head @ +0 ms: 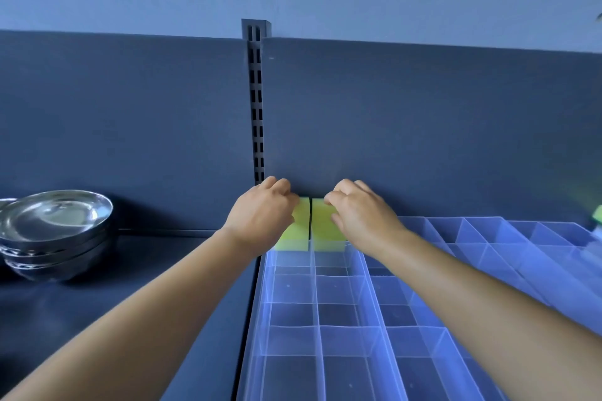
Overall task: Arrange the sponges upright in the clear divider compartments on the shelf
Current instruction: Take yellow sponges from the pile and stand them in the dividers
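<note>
**Two Sponges at the Far Row**

While the left hand (260,212) grips one yellow-green sponge (298,231), the right hand (355,212) pinches its neighbour (325,225); both stand upright in the clear divider's (338,329) far-left compartments on the shelf (97,303), steel bowls (55,231) stacked left.

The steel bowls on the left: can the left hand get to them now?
Probably yes, but not at once: the left hand holds a sponge. Nothing lies between it and the steel bowls.
</note>
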`<state>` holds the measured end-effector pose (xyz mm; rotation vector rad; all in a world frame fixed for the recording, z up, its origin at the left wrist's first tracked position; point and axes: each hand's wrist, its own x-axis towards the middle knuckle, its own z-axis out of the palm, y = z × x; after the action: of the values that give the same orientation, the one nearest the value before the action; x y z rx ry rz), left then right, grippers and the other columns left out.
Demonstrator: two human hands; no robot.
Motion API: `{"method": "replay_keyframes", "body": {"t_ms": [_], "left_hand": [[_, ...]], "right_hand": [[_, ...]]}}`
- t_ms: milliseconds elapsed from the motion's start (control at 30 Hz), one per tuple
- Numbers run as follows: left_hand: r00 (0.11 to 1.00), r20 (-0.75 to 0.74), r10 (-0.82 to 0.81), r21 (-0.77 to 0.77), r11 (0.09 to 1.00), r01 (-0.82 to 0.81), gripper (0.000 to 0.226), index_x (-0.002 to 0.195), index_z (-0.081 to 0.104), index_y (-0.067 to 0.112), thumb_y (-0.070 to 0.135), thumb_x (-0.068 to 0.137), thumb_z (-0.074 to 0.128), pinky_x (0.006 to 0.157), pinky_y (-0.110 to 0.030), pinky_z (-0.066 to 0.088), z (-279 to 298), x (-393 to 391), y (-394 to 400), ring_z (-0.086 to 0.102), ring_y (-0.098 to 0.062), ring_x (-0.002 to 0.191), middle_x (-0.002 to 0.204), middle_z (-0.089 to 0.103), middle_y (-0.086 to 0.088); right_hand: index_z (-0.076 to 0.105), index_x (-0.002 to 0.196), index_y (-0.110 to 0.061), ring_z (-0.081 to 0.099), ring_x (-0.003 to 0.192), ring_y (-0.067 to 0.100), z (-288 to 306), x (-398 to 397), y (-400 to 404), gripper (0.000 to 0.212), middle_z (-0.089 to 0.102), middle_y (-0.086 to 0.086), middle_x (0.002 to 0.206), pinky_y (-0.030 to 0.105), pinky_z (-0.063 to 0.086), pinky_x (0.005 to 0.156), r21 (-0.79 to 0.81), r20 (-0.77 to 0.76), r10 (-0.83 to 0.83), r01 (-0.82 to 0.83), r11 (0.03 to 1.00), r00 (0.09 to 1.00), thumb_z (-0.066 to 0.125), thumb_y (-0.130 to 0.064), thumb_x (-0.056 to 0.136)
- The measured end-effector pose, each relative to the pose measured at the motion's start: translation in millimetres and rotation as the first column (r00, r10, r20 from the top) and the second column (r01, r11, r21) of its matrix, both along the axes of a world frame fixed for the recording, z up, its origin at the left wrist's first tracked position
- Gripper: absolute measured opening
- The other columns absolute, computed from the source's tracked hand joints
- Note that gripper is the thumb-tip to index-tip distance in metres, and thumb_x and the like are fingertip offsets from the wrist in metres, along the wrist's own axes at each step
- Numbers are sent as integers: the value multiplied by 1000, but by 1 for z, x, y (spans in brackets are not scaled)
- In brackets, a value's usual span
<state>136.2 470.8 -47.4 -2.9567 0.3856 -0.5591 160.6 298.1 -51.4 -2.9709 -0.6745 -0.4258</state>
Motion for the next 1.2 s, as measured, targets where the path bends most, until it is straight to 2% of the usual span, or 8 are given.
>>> {"method": "replay_keyframes", "body": {"t_ms": [100, 200, 333, 467, 600, 867, 1200], "left_hand": [[1000, -22, 6, -7, 1000, -6, 25, 113, 57, 16, 32, 97, 48, 68, -25, 31, 3, -3, -2, 45, -17, 110, 116, 50, 2], [1000, -22, -9, -23, 1000, 9, 31, 118, 56, 18, 38, 95, 48, 72, -24, 33, 8, -6, -6, 45, -17, 111, 119, 51, 3], [997, 32, -71, -49, 996, 73, 42, 129, 49, 19, 44, 94, 47, 90, -26, 39, 18, -11, -20, 47, -18, 116, 125, 52, 3], [985, 47, -166, -63, 984, 169, 48, 135, 43, 19, 43, 94, 48, 96, -27, 37, 32, -16, -54, 47, -19, 120, 132, 51, 3], [972, 21, -236, -67, 969, 237, 46, 134, 44, 19, 39, 92, 49, 98, -28, 37, 37, -18, -98, 46, -19, 122, 134, 51, 2], [937, -21, -348, -69, 936, 346, 50, 136, 41, 19, 43, 93, 47, 103, -31, 37, 42, -23, -196, 44, -20, 126, 136, 50, 1], [903, -39, -428, -83, 902, 424, 48, 137, 41, 19, 42, 95, 44, 103, -32, 36, 40, -29, -324, 44, -20, 127, 136, 50, 1]], "right_hand": [[56, 115, -9, 43, 111, 24, 5, -4, 0, 23, 48, 3, 118, 41, 49, 85, 4, -41, 1, 0, 1000, 999, 50, -12, 93], [51, 122, -11, 41, 117, 23, 12, -14, -4, 32, 44, 2, 125, 41, 46, 90, 18, -58, 2, -1, 1000, 998, 54, -22, 92], [43, 131, -15, 37, 124, 21, 25, -32, -20, 43, 39, -1, 135, 35, 42, 94, 30, -33, -13, 14, 999, 999, 55, -28, 91], [36, 136, -16, 30, 133, 20, 38, -49, -49, 53, 33, -2, 144, 32, 33, 103, 9, -19, -69, 69, 998, 997, 55, -35, 91], [35, 136, -14, 28, 135, 22, 44, -66, -93, 55, 34, 1, 144, 32, 28, 107, -11, -23, -160, 159, 987, 987, 55, -37, 91], [24, 147, -15, 20, 142, 21, 46, -93, -202, 68, 23, 1, 154, 33, 20, 113, -30, -52, -321, 320, 947, 945, 53, -41, 91], [22, 148, -16, 23, 140, 20, 44, -109, -327, 68, 25, 0, 153, 29, 20, 113, -38, -53, -401, 400, 916, 914, 52, -42, 92]]}}
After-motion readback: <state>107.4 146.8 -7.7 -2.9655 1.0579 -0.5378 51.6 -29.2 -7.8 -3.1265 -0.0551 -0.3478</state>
